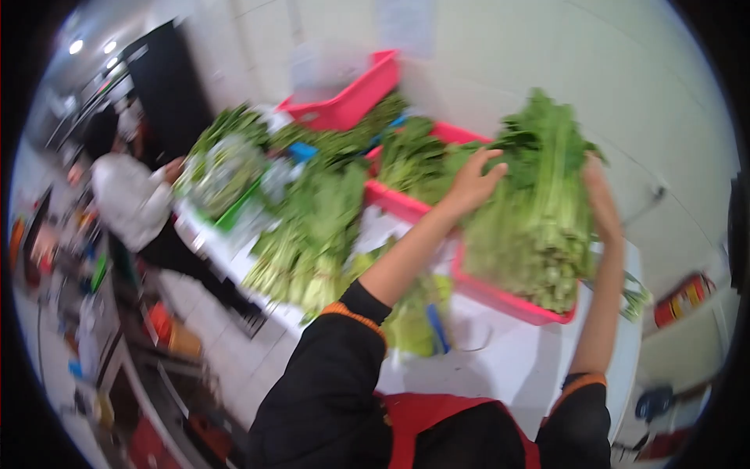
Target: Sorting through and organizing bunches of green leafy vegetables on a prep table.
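A tall stack of leafy green vegetables with pale stalks (556, 193) stands in a pink plastic crate (498, 302), cut ends towards me. My left hand (477, 182) is at the left side of the stack, thumb and fingers spread; blur hides whether it touches the leaves. Along the stack's right side lies my right hand (600, 196), its fingertips partly hidden by leaves, so its grip is unclear. More greens (410, 158) fill the crate's far left part. Below my left forearm are loose yellowish leaves (410, 328) and a blue-handled tool (436, 328), too blurred to name.
Tied leafy bundles (316, 246) lie left on the white table (498, 363). Behind them, a tilted pink crate (351, 99) leans near the wall. A bagged bunch (225, 170) sits by a green tray (237, 208). A person in white (132, 193) stands left; a fire extinguisher (682, 299) is right.
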{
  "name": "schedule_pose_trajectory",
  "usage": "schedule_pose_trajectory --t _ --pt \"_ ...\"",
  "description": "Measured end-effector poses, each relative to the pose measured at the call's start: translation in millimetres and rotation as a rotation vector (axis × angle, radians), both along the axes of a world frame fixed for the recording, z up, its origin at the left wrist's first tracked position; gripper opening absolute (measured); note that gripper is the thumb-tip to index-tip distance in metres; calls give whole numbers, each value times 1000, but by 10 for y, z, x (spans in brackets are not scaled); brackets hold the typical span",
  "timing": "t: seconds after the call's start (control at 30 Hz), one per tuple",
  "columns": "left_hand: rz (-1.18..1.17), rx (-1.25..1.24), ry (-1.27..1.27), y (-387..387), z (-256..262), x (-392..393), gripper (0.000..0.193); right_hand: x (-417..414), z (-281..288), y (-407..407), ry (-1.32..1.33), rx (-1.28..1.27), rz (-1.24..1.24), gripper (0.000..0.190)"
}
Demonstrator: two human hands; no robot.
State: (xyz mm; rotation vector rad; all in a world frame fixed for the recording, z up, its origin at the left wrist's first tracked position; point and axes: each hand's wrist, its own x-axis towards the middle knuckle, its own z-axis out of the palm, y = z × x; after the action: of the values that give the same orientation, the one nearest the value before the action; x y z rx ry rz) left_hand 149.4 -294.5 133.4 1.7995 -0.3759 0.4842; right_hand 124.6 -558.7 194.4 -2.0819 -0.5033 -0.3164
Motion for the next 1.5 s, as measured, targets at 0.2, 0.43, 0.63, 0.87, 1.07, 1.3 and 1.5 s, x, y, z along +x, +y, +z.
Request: schedule_pose_trajectory --t 0.2,0.43,0.63,0.87,1.07,1.3,1.5 --pt "502 164 -113 1943 -675 -1088 32 -1120 425 324 -251 191 -234 61" --pt "1051 854 291 3337 -1799 -1874 49 -1818 -16 1061 222 71 370 63" --pt "717 849 512 3738 -1553 -1693 60 -1785 -387 2134 462 184 571 52" --pt "-186 -361 934 4121 -1196 -1602 50 -1376 -807 3739 756 57 756 43" --pt "-380 -660 777 3860 -1199 -1680 48 -405 -1951 4754 1285 476 525 70" --pt "-635 -608 676 4549 101 -1881 72 133 -2082 4633 1340 688 582 83" --pt "-727 -530 480 4778 366 -1811 84 -131 -1854 4753 1167 624 809 75"
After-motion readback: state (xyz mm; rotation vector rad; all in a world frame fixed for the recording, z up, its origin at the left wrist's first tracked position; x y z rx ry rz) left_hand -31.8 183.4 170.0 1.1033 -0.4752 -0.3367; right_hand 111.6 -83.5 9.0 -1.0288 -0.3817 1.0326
